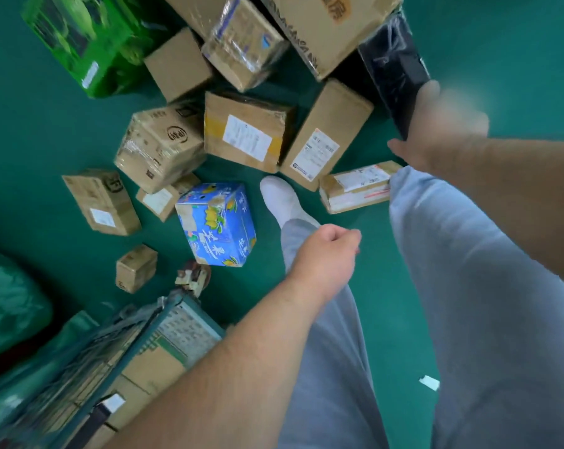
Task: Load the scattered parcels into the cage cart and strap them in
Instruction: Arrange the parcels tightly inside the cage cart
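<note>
You are wearing the only camera on your head, and it is looking steeply down past your own body at the green floor [500,43]. The wide lens is bending the edges of the view. Your legs [468,286] are filling the lower right. Your left hand [326,254] is showing near the middle, and your right hand [436,131] is showing blurred at upper right. The scattered parcels [245,134] are lying across the upper half at standing height. The cage cart [134,354] is cutting into the lower-left corner, close under the lens.
</note>
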{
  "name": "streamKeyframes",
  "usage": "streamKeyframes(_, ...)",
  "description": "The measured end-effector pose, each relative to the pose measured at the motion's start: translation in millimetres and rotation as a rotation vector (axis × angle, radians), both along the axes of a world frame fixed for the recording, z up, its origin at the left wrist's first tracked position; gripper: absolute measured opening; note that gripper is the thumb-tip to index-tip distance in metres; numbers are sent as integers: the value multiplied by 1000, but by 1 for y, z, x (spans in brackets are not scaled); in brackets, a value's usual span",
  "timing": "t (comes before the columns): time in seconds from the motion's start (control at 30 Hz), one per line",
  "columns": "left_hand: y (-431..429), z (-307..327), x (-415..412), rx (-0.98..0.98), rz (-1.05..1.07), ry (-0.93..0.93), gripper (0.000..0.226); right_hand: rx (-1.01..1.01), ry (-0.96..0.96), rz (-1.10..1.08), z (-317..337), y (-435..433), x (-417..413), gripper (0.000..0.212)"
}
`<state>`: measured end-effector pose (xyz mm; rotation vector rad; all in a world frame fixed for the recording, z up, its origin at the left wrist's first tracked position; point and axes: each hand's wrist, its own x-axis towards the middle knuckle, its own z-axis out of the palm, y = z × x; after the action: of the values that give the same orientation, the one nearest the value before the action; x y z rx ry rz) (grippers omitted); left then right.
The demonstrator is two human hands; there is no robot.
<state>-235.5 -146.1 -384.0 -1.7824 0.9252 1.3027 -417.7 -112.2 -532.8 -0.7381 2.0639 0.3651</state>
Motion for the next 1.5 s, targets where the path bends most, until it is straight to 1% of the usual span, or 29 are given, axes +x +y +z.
streamKeyframes(0.1,-7,-2,-17,-18,-15,0,16,-99,-5,-124,2,6,2,62)
streamKeyframes(0.17,-12,5,-26,-38,-27,9,15,-128,-32,-248,23,19,-10,62)
streamKeyframes(0.2,-16,9,-30,-54,-34,14,14,-141,-49,-344,36,25,-20,63)
streamKeyframes(0.27,-24,28,-42,-82,-41,37,14,-123,-80,-574,75,40,-47,62)
streamKeyframes(0.37,-31,65,-53,-144,-17,57,14,-103,-196,-1000,138,71,-94,51)
streamKeyframes(0.43,-31,94,-62,-185,32,89,19,-118,-305,-1144,186,98,-126,45)
streamKeyframes(0.5,-30,130,-65,-205,100,106,26,-151,-428,-1172,237,119,-153,38)
streamKeyframes(0.53,-30,148,-63,-205,141,110,38,-161,-483,-1169,263,126,-163,33)
streamKeyframes(0.6,-26,177,-60,-215,237,83,81,-155,-563,-1159,308,130,-174,29)
streamKeyframes(0.63,-23,196,-58,-223,308,88,86,-156,-574,-1138,328,129,-177,28)
streamKeyframes(0.67,-21,215,-54,-235,403,117,75,-165,-587,-1094,350,125,-180,28)
streamKeyframes(0.7,-19,229,-50,-240,490,137,56,-167,-613,-1083,364,123,-178,26)
streamKeyframes(0.73,-17,242,-43,-251,578,176,44,-177,-628,-1059,383,116,-175,23)
streamKeyframes(0.8,-14,266,-29,-279,701,268,42,-192,-662,-977,413,100,-165,18)
streamKeyframes(0.87,-15,287,-3,-387,738,304,36,-227,-693,-902,439,79,-145,17)
streamKeyframes(0.93,-14,305,33,-473,838,320,34,-266,-707,-842,456,57,-119,23)
streamKeyframes(1.0,-8,322,63,-498,918,356,34,-274,-685,-807,467,37,-93,29)
streamKeyframes(1.1,22,355,123,-593,1085,384,14,-298,-653,-730,483,17,-31,39)
streamKeyframes(1.13,37,359,145,-618,1142,382,14,-306,-657,-676,488,13,-8,42)
streamKeyframes(1.2,83,367,191,-658,1298,363,17,-309,-672,-541,499,12,45,39)
streamKeyframes(1.27,144,369,241,-621,1487,348,21,-315,-667,-409,506,24,105,36)
streamKeyframes(1.3,170,367,255,-570,1578,356,24,-309,-648,-357,509,32,122,40)
streamKeyframes(1.37,243,368,302,-498,1755,336,30,-301,-621,-191,511,59,190,50)
streamKeyframes(1.4,274,365,319,-499,1816,325,31,-302,-611,-138,512,73,215,52)
streamKeyframes(1.43,305,366,334,-497,1886,313,31,-301,-611,-98,512,90,244,51)
streamKeyframes(1.5,367,370,373,-564,2056,283,29,-278,-648,-12,515,125,308,47)
